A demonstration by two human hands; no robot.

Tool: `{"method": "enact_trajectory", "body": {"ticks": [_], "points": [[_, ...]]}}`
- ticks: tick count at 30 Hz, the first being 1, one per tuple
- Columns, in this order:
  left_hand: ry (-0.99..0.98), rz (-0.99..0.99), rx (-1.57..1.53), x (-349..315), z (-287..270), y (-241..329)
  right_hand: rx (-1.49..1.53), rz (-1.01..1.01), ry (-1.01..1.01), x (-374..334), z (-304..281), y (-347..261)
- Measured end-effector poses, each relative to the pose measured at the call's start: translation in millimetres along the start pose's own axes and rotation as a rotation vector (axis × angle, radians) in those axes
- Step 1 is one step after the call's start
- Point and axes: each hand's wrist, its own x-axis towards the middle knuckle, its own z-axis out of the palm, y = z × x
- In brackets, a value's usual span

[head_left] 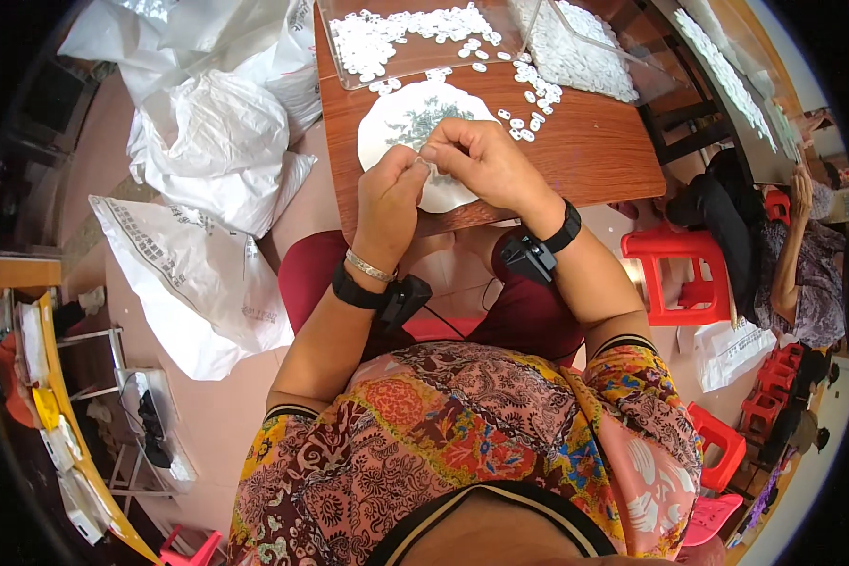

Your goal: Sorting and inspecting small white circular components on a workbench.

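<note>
Both of my hands are raised close together over a white scallop-edged plate (375,121) near the table's front edge. My left hand (391,198) is closed in a pinch, thumb and forefinger pressed together. Almost touching it, my right hand (486,162) pinches too, its fingers curled. Whatever sits between the fingertips is too small to make out. Grey-green bits (434,117), possibly a heap of tiny parts, show on the plate beyond my hands. Small white oval pieces with holes (524,123) lie loose on the wood to the plate's right.
At the brown table's (594,156) far side stand a clear tray (349,81) of white ovals and a fuller clear bin (585,61). White sacks (208,141) crowd the floor at left. A red stool (679,278) and another person (802,264) are at right.
</note>
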Motion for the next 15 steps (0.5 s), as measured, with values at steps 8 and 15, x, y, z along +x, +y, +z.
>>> {"method": "enact_trajectory", "body": {"ticks": [8, 15], "points": [[0.039, 0.03, 0.034, -3, 4, 12, -0.058, -0.035, 0.009, -2, -1, -7], [-0.003, 0.014, -0.036, 7, -9, 13, 0.003, -0.005, 0.3, 11, -49, 27]]}}
